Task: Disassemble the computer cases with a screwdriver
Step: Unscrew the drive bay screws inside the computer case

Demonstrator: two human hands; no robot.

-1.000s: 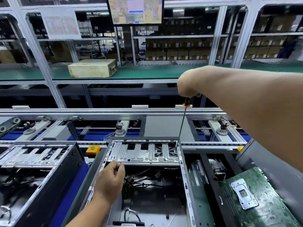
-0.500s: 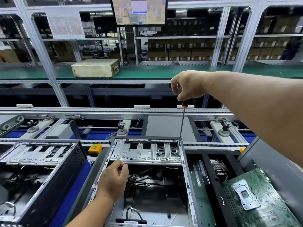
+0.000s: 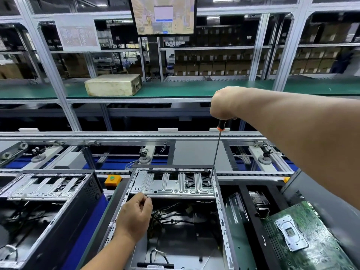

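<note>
— Is there any writing that can be read here?

— None. A hanging monitor [image 3: 163,15] at the top shows a yellowish screen with a pale window and a blue bar, too blurred to make out. A white sheet [image 3: 77,34] clipped to the frame on the left carries faint grey print, also illegible.

— Labels on the cartons or the circuit board?

— The stacked cartons [image 3: 212,64] and the green circuit board [image 3: 311,238] show only smudges — no legible brand or number.
</note>
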